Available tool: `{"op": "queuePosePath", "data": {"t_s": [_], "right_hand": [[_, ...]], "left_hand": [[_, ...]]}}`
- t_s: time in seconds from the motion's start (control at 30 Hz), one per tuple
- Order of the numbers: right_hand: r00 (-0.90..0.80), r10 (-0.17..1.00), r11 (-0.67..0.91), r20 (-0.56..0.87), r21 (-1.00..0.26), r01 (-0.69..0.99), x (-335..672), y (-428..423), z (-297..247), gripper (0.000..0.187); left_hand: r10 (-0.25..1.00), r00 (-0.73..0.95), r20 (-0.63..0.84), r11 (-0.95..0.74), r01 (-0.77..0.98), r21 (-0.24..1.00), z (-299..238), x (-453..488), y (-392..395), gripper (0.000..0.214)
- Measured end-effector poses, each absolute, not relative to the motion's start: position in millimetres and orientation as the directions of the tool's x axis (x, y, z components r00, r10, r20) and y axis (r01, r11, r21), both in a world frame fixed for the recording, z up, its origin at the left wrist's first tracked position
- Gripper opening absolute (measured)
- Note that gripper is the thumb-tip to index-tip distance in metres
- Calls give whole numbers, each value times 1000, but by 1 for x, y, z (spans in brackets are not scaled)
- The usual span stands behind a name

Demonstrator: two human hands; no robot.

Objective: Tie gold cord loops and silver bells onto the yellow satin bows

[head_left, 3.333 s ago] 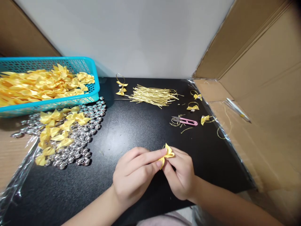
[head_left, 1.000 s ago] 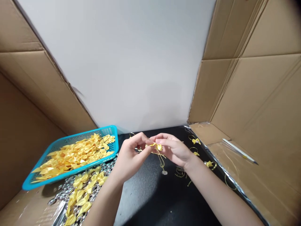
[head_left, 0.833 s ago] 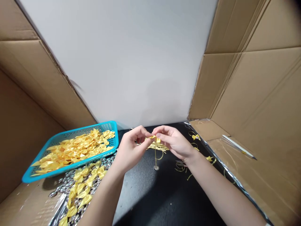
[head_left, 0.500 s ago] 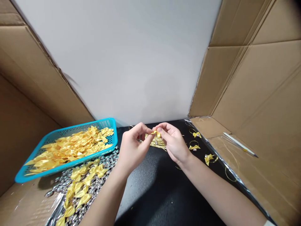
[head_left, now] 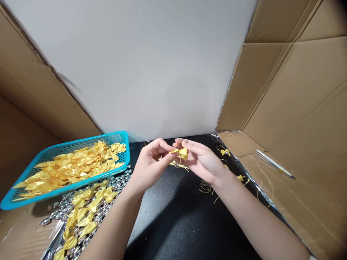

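A small yellow satin bow (head_left: 182, 153) is held up over the black table, its left end pinched between the thumb and fingers of my left hand (head_left: 153, 162). My right hand (head_left: 204, 159) is just right of the bow, thumb and fingertips closed on a thin gold cord (head_left: 179, 145) that passes by the bow's middle. Whether the right fingers also touch the ribbon is hard to see. Below the hands lies a bundle of gold cords (head_left: 180, 165), partly covered by them.
At left, a turquoise basket (head_left: 125, 153) holds many yellow bows. Silver beads (head_left: 61, 206) and loose bows (head_left: 88, 229) lie before it. Bows on cord loops (head_left: 225, 152) line the right side, near a white pen-like tool (head_left: 275, 164). Cardboard walls (head_left: 298, 83) stand on both sides.
The bow has turned and shows more between my hands. My right hand has opened away from it slightly, and a gold cord now shows there. The view has shifted a little.
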State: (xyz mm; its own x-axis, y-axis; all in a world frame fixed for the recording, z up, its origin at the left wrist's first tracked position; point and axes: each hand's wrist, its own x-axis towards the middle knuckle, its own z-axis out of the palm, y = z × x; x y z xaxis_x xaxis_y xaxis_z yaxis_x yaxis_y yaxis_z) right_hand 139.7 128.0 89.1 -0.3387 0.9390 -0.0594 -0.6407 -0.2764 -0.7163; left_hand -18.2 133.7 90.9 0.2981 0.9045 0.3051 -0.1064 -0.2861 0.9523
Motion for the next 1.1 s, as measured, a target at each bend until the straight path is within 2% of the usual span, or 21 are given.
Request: {"op": "queuePosePath", "data": {"t_s": [0.17, 0.33, 0.53, 0.77, 1.1], "right_hand": [[-447, 894, -326, -18, -711, -623, 139, 131, 84, 15], [-401, 916, -240, 21, -772, -589, 137, 134, 79, 17], [-400, 916, -266, 23, -712, -650, 132, 131, 79, 22], [-413, 911, -275, 17, -721, -636, 132, 128, 81, 21], [-413, 909, -249, 56, -722, -645, 130, 123, 85, 19]], "left_hand": [[898, 287, 334, -310, -128, 942, 96, -18, 129, 18], [903, 310, 296, -265, -139, 954, 101, -19, 129, 20], [907, 334, 257, -212, -166, 963, 99, -18, 130, 13], [915, 270, 299, -268, -145, 952, 95, -18, 130, 14], [890, 277, 363, -327, -167, 930, 91, -20, 130, 14]]}}
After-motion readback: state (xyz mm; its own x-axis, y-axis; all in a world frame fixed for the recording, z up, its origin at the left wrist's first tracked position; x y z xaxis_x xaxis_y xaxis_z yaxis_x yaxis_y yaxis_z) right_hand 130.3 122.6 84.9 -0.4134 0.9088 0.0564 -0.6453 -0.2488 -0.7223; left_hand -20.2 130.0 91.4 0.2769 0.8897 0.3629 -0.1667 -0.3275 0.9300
